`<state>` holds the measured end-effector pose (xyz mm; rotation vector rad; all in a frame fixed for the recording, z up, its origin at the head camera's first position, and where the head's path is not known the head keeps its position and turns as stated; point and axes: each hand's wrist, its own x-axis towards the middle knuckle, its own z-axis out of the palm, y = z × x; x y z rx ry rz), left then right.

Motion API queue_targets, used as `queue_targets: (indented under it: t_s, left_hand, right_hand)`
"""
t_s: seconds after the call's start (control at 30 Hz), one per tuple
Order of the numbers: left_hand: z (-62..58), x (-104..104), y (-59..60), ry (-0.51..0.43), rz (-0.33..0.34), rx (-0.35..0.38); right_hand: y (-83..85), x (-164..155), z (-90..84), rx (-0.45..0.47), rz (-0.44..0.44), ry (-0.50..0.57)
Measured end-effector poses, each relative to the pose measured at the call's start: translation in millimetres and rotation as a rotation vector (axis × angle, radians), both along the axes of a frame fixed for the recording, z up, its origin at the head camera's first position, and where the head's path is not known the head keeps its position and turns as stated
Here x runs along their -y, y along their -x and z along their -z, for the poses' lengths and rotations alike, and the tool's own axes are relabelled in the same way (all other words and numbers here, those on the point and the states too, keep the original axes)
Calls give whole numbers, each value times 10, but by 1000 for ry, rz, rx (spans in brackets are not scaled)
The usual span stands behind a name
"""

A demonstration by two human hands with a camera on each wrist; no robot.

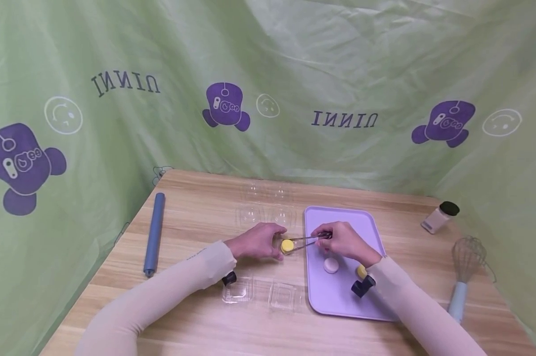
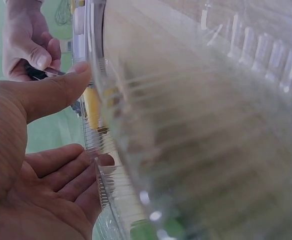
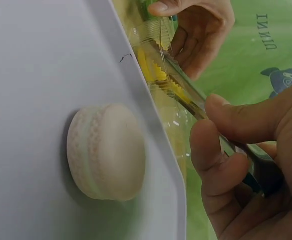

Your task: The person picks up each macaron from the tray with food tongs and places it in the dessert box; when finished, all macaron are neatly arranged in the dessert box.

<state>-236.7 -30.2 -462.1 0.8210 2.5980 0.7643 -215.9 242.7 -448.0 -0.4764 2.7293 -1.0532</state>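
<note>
My left hand point(image 1: 260, 241) holds a small clear plastic container point(image 3: 153, 31) between thumb and fingers, left of the purple tray point(image 1: 339, 299). A yellow macaron point(image 1: 288, 245) is at this container, with the tips of metal tongs point(image 3: 188, 86) on either side of it. Whether the tips still press on it, I cannot tell. Over the tray, my right hand point(image 1: 341, 240) pinches the tongs near their dark end. Below that hand a pale pink macaron point(image 3: 116, 150) lies on the tray. Another yellow macaron point(image 1: 361, 271) is partly hidden by the right wrist.
Two clear containers point(image 1: 238, 292) stand nearer me, left of the tray. More clear plastic domes point(image 1: 250, 213) lie at the back. A blue rolling pin point(image 1: 154, 232) is far left. On the right are a dark-lidded jar point(image 1: 438, 218) and a whisk point(image 1: 459, 296).
</note>
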Motion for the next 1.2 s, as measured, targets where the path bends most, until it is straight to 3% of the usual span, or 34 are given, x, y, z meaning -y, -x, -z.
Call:
queue_targets:
  t_s: [0.2, 1.2]
  left_hand:
    - [-7, -9, 0, 4, 6, -13]
    - [18, 8, -7, 17, 15, -35]
  right_hand:
    - [-21, 6, -31, -39, -11, -29]
    - [-64, -10, -54, -40, 1, 13]
